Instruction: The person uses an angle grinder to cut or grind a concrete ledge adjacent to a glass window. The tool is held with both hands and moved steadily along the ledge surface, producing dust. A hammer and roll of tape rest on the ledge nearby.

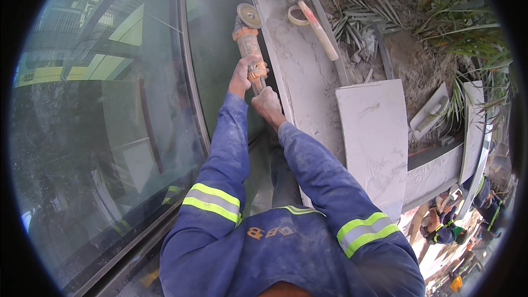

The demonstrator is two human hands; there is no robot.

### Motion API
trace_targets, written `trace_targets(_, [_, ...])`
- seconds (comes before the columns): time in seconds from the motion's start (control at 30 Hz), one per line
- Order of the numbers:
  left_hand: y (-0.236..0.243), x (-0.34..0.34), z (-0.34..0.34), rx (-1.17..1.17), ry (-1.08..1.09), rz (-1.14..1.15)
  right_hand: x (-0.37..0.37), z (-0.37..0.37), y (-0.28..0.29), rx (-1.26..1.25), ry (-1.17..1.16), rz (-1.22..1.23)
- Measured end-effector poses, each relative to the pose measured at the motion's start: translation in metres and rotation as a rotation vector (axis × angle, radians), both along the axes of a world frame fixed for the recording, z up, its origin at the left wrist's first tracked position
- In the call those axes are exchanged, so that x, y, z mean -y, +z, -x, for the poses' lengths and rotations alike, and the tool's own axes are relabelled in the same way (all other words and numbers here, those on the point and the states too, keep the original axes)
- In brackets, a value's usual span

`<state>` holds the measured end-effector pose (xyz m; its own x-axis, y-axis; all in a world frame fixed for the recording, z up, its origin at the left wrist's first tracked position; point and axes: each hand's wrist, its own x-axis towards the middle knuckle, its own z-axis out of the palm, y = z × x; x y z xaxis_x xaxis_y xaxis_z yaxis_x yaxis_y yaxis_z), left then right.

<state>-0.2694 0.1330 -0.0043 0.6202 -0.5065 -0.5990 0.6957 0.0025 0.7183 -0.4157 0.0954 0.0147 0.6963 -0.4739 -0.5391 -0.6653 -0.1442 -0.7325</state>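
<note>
A dusty orange angle grinder (247, 47) is held out in front of me in both hands. Its round disc (249, 15) is at the far end, close against the left edge of a grey stone ledge (300, 85). My left hand (242, 74) is closed round the grinder's body. Nearer to me, my right hand (268, 103) grips its rear end. On the ledge lie a roll of tape (297, 14) and a mallet with a pale, red-marked handle (319, 30). Dust hazes the air around the disc.
A large glass pane (110, 104) in a dark frame stands along my left. To the right, a loose pale slab (374, 137) lies across the ledge, beside a planting bed with soil (410, 58) and palm leaves (462, 8). Other people (445, 217) in dark workwear are at the lower right.
</note>
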Motion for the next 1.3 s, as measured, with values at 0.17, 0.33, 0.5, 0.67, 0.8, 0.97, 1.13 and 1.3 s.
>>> trace_targets(0.17, [0.001, -0.005, 0.002, -0.007, -0.012, 0.0, -0.003, 0.005, 0.003, -0.014, 0.02, -0.002])
trace_targets(0.33, [0.002, -0.007, 0.007, -0.008, -0.028, 0.021, -0.004, 0.007, 0.002, -0.024, 0.019, -0.005])
trace_targets(0.5, [0.0, -0.006, 0.006, -0.009, -0.015, 0.026, -0.003, 0.008, 0.0, 0.015, 0.012, -0.013])
trace_targets(0.67, [0.0, -0.001, 0.002, 0.004, -0.018, 0.049, 0.001, 0.0, -0.007, -0.001, 0.021, -0.015])
trace_targets(0.8, [-0.003, 0.003, -0.001, 0.006, 0.002, 0.022, 0.003, -0.002, -0.007, 0.004, 0.019, -0.025])
trace_targets(0.97, [-0.002, 0.003, -0.005, 0.014, 0.007, 0.009, 0.003, -0.004, -0.003, 0.022, 0.005, -0.017])
trace_targets(1.13, [0.002, 0.003, 0.001, 0.004, 0.002, -0.002, 0.003, -0.001, -0.003, 0.006, 0.011, -0.021])
trace_targets(1.3, [0.003, -0.003, 0.005, -0.01, -0.008, 0.012, 0.0, 0.003, 0.005, -0.05, 0.02, -0.034])
